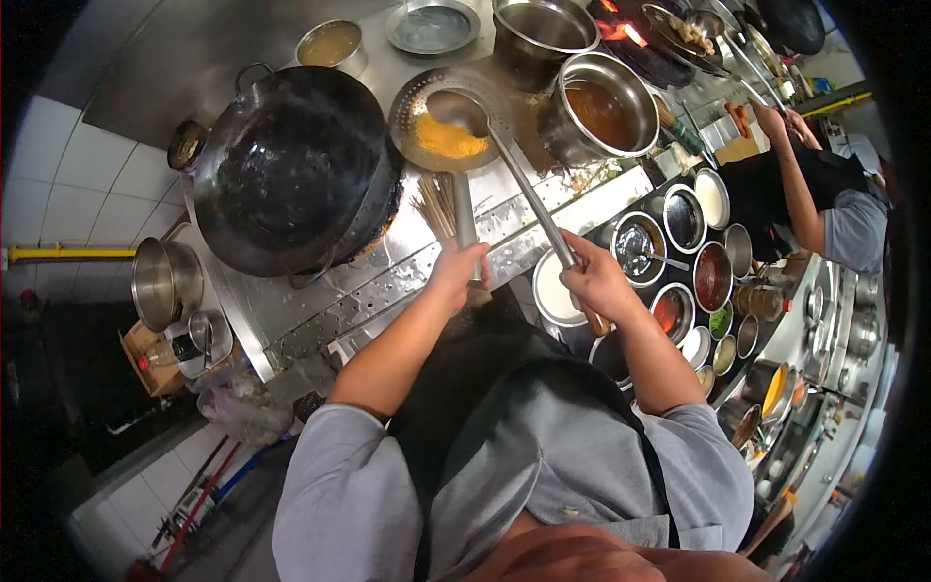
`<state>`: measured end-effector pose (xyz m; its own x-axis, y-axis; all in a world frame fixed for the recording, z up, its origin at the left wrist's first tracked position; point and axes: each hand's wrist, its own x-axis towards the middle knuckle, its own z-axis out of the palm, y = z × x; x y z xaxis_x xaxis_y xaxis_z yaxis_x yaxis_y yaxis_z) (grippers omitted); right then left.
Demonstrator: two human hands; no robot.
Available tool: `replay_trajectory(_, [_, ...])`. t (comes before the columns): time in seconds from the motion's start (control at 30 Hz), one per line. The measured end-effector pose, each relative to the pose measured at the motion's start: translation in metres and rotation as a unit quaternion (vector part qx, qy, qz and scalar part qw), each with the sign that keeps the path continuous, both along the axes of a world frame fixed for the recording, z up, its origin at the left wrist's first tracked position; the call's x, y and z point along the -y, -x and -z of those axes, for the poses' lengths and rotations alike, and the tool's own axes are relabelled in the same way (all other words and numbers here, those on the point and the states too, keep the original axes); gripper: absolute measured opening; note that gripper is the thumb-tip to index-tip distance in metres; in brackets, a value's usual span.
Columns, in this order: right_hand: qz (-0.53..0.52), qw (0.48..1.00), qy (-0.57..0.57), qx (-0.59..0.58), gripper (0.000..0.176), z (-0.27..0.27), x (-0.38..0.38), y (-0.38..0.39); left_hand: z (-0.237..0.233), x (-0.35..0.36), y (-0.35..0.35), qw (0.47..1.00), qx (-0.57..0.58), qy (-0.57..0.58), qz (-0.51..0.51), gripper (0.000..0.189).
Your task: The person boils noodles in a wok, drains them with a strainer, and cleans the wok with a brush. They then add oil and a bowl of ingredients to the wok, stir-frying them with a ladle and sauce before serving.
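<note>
Fingers curled tight on both sides here: the left hand (464, 274) is closed round the metal handle of a perforated strainer (407, 105), while the right hand (596, 281) wraps the ladle (531, 197) near its wooden end. A bamboo brush (436, 204) sits right beside the left fingers; whether they grip it too, one cannot tell.

Out along those handles, and there's the colour! A loose, bright yellow-orange heap of food (451, 142) lies in the strainer, fine and fluffy-looking, spread towards the near side, with the ladle's bowl dipped in just behind it.

Beneath it all runs a steel worktop (611, 201), wet and shiny, pierced with holes and dotted with scraps. To the left squats a big blackened wok (291, 165), glossy inside; to the right of the strainer, a steel pot (553, 133) of brown liquid, with flames (628, 33) glowing beyond.

Wider now: white tiles (102, 175) and a yellow pipe (73, 254) on the left, a plastic bag (242, 403) bunched below. Over on the right, crowded round tubs, one of red sauce (713, 275), and past them a second person (853, 228) in a grey sleeve, arms stretched towards another pan.
</note>
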<state>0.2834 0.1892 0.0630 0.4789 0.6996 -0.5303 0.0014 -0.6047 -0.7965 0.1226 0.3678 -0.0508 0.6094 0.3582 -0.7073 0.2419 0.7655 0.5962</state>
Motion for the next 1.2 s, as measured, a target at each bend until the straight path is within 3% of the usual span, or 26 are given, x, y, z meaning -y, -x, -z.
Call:
replay_trajectory(0.03, [-0.011,1.000,-0.020,-0.008,0.067,0.000,-0.001,-0.003,0.003,-0.003,0.001,1.000,0.012,0.002,0.011,0.022])
replay_trajectory(0.13, [-0.044,0.989,0.003,0.144,0.069,0.002,-0.040,-0.024,0.021,-0.023,0.006,1.000,-0.016,-0.021,-0.002,0.027])
replay_trajectory(0.23, [-0.046,0.974,-0.029,0.219,0.068,0.024,-0.112,-0.070,-0.021,-0.012,0.003,1.000,-0.009,0.011,0.020,0.022])
replay_trajectory(0.3, [-0.065,0.949,-0.034,0.306,0.067,0.032,-0.173,-0.091,0.001,-0.013,0.017,1.000,-0.019,-0.006,0.015,0.022])
replay_trajectory(0.37, [-0.045,0.946,-0.063,0.316,0.050,0.049,-0.230,-0.114,0.008,-0.021,0.023,0.999,-0.014,-0.030,-0.001,0.023])
replay_trajectory(0.4, [-0.050,0.946,-0.067,0.313,0.050,0.069,-0.257,-0.132,0.000,-0.020,0.025,1.000,-0.019,-0.023,-0.007,0.025])
replay_trajectory(0.5, [-0.013,0.995,-0.101,0.022,0.020,0.101,-0.321,-0.166,0.003,-0.018,0.026,0.998,-0.054,-0.021,-0.022,0.024])
replay_trajectory(0.57, [0.041,0.964,-0.134,-0.225,0.013,0.062,-0.324,-0.161,-0.002,-0.015,0.031,0.998,-0.031,0.026,-0.038,0.025])
replay_trajectory(0.6, [0.078,0.904,-0.201,-0.370,0.014,0.072,-0.333,-0.166,0.005,-0.014,0.033,0.998,-0.005,0.031,-0.055,0.024])
replay_trajectory(0.7, [0.094,0.859,-0.243,-0.440,0.015,0.061,-0.315,-0.160,0.008,-0.015,0.036,0.996,0.022,0.048,-0.071,0.022])
replay_trajectory(0.83, [0.079,0.879,-0.219,-0.415,0.014,0.042,-0.262,-0.146,-0.005,-0.017,0.030,0.992,0.012,0.100,-0.074,0.019])
replay_trajectory(0.9, [0.103,0.856,-0.243,-0.444,0.026,0.020,-0.229,-0.129,0.009,-0.018,0.024,0.991,0.040,0.109,-0.064,0.017])
replay_trajectory(0.97, [0.125,0.856,-0.235,-0.443,0.028,0.010,-0.193,-0.120,0.010,-0.018,0.018,0.994,0.085,0.058,-0.022,0.016])
replay_trajectory(1.03, [0.073,0.912,-0.225,-0.336,0.027,0.003,-0.156,-0.110,0.008,-0.019,0.013,0.996,0.069,0.057,-0.020,0.015])
replay_trajectory(1.1, [0.067,0.905,-0.252,-0.336,0.027,-0.026,-0.126,-0.084,0.010,-0.020,0.011,0.995,0.067,0.061,-0.033,0.013])
replay_trajectory(1.2, [0.038,0.939,-0.215,-0.268,0.013,-0.037,-0.094,-0.070,0.004,-0.020,0.010,0.993,0.073,0.066,-0.058,0.013])
